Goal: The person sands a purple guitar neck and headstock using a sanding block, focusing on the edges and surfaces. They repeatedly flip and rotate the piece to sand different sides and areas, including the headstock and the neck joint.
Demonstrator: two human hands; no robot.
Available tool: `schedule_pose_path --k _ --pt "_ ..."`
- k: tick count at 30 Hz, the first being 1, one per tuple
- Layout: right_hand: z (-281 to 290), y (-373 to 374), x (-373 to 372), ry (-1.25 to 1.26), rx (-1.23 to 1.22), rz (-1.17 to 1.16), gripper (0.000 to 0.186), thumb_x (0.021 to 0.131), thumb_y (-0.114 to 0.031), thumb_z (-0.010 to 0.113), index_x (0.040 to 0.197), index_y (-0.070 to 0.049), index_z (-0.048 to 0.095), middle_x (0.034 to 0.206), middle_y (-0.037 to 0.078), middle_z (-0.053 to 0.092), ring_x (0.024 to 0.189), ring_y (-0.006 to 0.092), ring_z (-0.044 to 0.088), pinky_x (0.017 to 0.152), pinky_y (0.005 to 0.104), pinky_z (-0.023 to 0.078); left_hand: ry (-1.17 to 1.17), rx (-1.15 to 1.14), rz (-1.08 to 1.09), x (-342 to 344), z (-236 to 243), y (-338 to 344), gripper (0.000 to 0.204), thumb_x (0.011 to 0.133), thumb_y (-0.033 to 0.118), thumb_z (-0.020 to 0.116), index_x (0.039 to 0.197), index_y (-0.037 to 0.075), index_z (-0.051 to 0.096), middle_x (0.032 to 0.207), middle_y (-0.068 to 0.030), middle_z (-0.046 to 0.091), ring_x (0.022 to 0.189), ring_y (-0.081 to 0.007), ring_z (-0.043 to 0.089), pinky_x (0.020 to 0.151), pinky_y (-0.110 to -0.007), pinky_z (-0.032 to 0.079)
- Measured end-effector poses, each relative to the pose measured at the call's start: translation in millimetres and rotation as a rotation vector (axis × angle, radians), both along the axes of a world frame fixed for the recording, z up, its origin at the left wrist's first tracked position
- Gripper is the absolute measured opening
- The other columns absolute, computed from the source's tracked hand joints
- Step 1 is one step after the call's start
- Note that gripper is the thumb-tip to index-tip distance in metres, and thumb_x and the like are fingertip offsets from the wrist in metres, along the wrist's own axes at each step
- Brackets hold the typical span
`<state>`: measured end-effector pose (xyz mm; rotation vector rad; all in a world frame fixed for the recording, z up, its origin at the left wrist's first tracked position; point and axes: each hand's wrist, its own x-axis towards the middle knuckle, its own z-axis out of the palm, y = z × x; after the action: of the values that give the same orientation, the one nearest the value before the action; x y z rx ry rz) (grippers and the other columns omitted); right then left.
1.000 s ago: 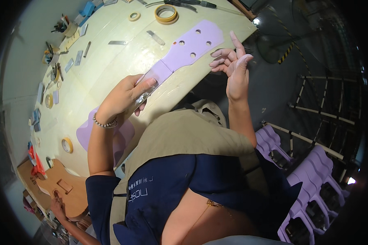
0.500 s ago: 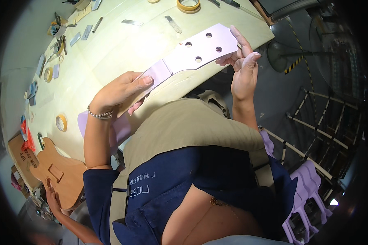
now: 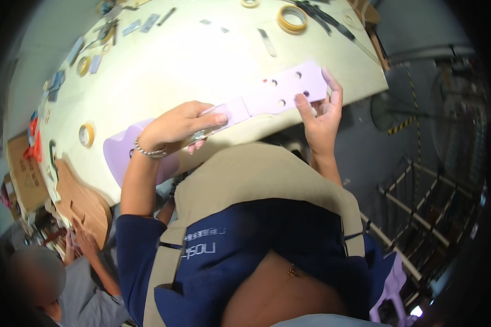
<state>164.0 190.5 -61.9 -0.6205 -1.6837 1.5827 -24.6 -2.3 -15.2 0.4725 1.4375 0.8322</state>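
My left hand [image 3: 177,128] grips the neck of a lilac stringed instrument [image 3: 232,111], thumb across a flat section near a shiny strip. Its headstock [image 3: 289,82], with four round holes and a small red spot, points up to the right. My right hand [image 3: 320,117] holds the headstock's far end, fingers curled round the edge and thumb at the lower side. The lilac body [image 3: 117,158] lies behind my left forearm, partly hidden, at the bench edge.
The pale bench [image 3: 196,65] bears tape rolls [image 3: 292,28], blades [image 3: 266,41], tools and cardboard [image 3: 24,185]. At lower left a co-worker [image 3: 93,300] handles a wooden guitar body [image 3: 90,207]. Beyond the bench at right stand a fan [image 3: 382,114] and a slatted rack [image 3: 420,207].
My right hand has moved from spread fingers beside the headstock onto its end. My left hand keeps its grip. The view has shifted, showing more of the co-worker at lower left.
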Motion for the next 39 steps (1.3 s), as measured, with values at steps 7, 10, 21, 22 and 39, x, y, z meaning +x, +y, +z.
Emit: schedule_pose_path --k 7,10,21,22,39 --pt "-96 31 -21 -0.443 -0.006 0.248 0.028 0.1 -0.017 0.049 0.123 -0.002 0.058 0.103 0.007 0.065 0.087 0.0113 0.059 0.076 0.0255 0.048 0.006 -0.143 0.085 -25 -68 -26 0.046 0.093 0.041 0.062 0.088 -0.004 0.062 0.056 -0.0003 0.052 0.043 -0.0069 0.052 0.037 -0.02 0.041" --pt "-112 43 -62 -0.454 0.17 0.089 0.022 0.096 -0.016 0.055 0.11 -0.003 0.065 0.096 0.007 0.068 0.084 0.0124 0.06 0.074 0.0281 0.049 0.116 -0.228 0.075 -27 -107 -32 0.057 0.091 0.053 0.059 0.086 -0.003 0.066 0.052 -0.0016 0.054 0.046 -0.0097 0.055 0.042 -0.024 0.046" --pt "-132 -19 -367 -0.226 0.566 0.649 0.014 0.084 -0.02 0.067 0.09 -0.009 0.073 0.085 0.011 0.071 0.08 0.0276 0.065 0.072 0.0381 0.05 1.022 -0.116 -0.115 -14 -136 -20 0.07 0.083 0.07 0.049 0.063 0.005 0.065 0.054 -0.0173 0.058 0.054 -0.0354 0.06 0.054 -0.043 0.047" --pt "-138 -28 -401 -0.216 0.584 0.642 0.016 0.085 -0.021 0.067 0.092 -0.009 0.072 0.083 0.011 0.071 0.079 0.0278 0.065 0.072 0.0394 0.05 1.01 -0.108 -0.111 -13 -137 -21 0.07 0.084 0.07 0.049 0.063 0.005 0.065 0.054 -0.0176 0.058 0.053 -0.0353 0.06 0.054 -0.043 0.046" --pt "-90 -50 -350 -0.117 -0.104 0.671 0.027 0.087 -0.011 0.07 0.084 -0.007 0.043 0.094 0.011 0.068 0.081 0.0223 0.071 0.063 0.0261 0.056 0.93 -0.085 -0.11 -25 -131 -25 0.067 0.084 0.065 0.052 0.066 0.002 0.067 0.061 -0.021 0.063 0.06 -0.0363 0.064 0.059 -0.043 0.051"
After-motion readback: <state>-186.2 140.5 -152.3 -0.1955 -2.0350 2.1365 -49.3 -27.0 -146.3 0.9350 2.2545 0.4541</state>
